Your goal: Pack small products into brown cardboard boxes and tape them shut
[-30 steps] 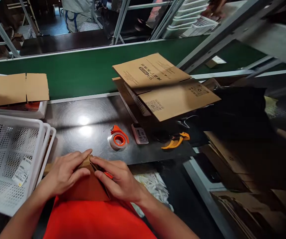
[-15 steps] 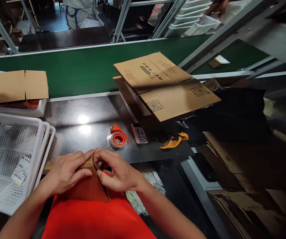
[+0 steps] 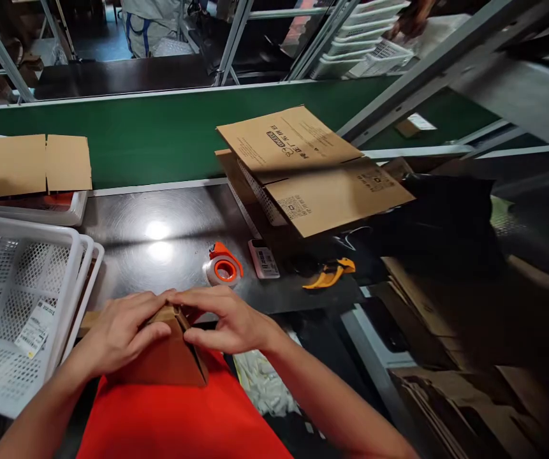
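Observation:
A small brown cardboard box (image 3: 159,360) rests against the front of my red clothing at the table's near edge. My left hand (image 3: 124,331) lies over its top, thumb along the near side, holding it. At its right end, my right hand (image 3: 233,322) grips the flap edge, with the thumb on the side and the fingers reaching over the top; part of the fingertips is hidden. Just beyond the hands, an orange tape dispenser (image 3: 225,269) with a roll of tape lies on the metal table (image 3: 125,220). A small labelled device (image 3: 264,260) lies to its right.
Nested white plastic baskets (image 3: 20,306) stand at the left. An opened printed carton (image 3: 312,166) sits at the back right. A yellow-handled tool (image 3: 330,274) lies near the right edge. Folded cardboard sheets (image 3: 427,306) are stacked at the right. A green panel (image 3: 154,140) borders the back.
My right hand's fingers have straightened and moved over the box top, and its thumb has opened out a little. The end flap now sits closer to the box. My left hand stays in place.

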{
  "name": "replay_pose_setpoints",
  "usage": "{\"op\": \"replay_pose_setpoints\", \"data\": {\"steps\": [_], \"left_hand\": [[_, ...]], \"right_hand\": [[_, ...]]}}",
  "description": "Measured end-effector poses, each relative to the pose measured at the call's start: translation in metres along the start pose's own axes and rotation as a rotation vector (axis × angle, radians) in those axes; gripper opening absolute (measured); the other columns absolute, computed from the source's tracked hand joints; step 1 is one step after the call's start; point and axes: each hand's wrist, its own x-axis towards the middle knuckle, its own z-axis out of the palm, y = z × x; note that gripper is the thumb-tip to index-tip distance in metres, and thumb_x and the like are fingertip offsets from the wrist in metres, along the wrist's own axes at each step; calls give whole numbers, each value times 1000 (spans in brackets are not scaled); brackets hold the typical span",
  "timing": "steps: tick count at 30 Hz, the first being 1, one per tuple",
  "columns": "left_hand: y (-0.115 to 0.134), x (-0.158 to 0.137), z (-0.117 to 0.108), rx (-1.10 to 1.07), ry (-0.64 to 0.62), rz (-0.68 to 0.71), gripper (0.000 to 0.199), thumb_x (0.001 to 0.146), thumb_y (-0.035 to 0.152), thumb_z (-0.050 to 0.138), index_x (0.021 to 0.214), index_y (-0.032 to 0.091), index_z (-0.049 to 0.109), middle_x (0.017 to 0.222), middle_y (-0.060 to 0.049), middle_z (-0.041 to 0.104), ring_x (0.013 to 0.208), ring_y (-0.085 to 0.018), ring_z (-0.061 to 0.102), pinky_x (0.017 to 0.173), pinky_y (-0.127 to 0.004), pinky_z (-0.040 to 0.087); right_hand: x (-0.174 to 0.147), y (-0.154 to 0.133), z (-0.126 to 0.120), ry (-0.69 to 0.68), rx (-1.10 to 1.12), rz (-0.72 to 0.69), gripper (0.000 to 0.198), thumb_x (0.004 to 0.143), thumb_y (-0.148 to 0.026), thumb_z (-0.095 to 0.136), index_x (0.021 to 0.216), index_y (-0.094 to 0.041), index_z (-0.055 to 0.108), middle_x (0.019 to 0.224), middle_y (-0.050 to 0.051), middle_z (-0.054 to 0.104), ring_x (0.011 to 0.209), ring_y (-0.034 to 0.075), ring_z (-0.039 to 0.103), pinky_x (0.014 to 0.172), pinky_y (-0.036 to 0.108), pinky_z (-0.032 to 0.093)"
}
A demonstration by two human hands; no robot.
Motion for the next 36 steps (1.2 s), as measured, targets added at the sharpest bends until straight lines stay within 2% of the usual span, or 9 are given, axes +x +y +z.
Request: {"op": "replay_pose_setpoints", "data": {"steps": [3, 8, 12, 16, 20, 25, 28, 32, 36], "left_hand": [[0, 1, -1, -7, -13, 2, 56, 110, 55, 40, 157, 29, 52, 125, -7, 77, 113, -26, 71, 92, -36, 56], [-2, 0, 2, -40, -39, -5, 57, 109, 56, 41, 159, 29, 50, 130, -6, 75, 118, -25, 71, 95, -36, 55], [3, 3, 3, -37, -65, 50, 54, 109, 53, 47, 156, 28, 54, 127, -6, 77, 115, -25, 71, 93, -35, 54], [11, 13, 5, -27, -99, 118, 48, 109, 49, 49, 148, 26, 62, 122, -5, 78, 110, -26, 73, 89, -36, 54], [11, 22, 11, -50, -134, 145, 44, 109, 48, 47, 142, 25, 64, 126, -7, 78, 112, -26, 73, 91, -35, 54], [3, 15, 17, -114, -37, 149, 45, 108, 44, 53, 149, 27, 56, 142, -8, 71, 123, -25, 70, 98, -35, 55], [0, 9, 17, -143, 16, 172, 40, 108, 42, 53, 145, 28, 59, 136, -6, 74, 119, -23, 72, 97, -33, 56], [3, 4, 13, -141, 89, 169, 37, 108, 38, 53, 143, 27, 61, 132, -6, 76, 116, -21, 73, 96, -31, 57], [11, 1, 11, -109, 135, 172, 35, 108, 37, 51, 140, 27, 62, 130, -7, 77, 115, -21, 74, 96, -30, 58]], "right_hand": [[-6, 9, 4, 14, -34, -149, 61, 97, -24, 74, 155, -22, 54, 135, 17, 75, 120, 22, 75, 95, 28, 62], [-14, 16, 12, 154, -62, -179, 46, 96, -37, 78, 134, -14, 68, 118, 18, 80, 105, 22, 79, 85, 28, 65], [-7, 5, -7, -80, -92, -92, 37, 96, -49, 75, 110, -14, 72, 89, 9, 77, 79, 17, 74, 72, 26, 59], [9, -6, -36, -331, -106, -47, 30, 98, -49, 72, 93, -19, 72, 76, 2, 71, 66, 14, 67, 61, 24, 49], [15, -4, -45, -420, -17, 57, 37, 98, -55, 70, 86, -20, 70, 71, -1, 67, 64, 12, 63, 60, 23, 45], [1, 7, -33, -269, 90, 96, 35, 91, -52, 79, 90, -20, 67, 75, -2, 66, 64, 12, 62, 62, 22, 48], [-14, 12, -15, -102, 200, 113, 36, 86, -45, 87, 99, -21, 64, 78, -3, 65, 65, 11, 62, 65, 23, 51], [-33, 15, 15, 208, 403, 283, 55, 80, -44, 92, 119, -22, 61, 85, -3, 65, 69, 11, 62, 70, 26, 54], [-40, 15, 33, 300, 531, 415, 57, 76, -50, 94, 120, -22, 71, 108, 6, 68, 83, 14, 65, 71, 26, 55]]}}
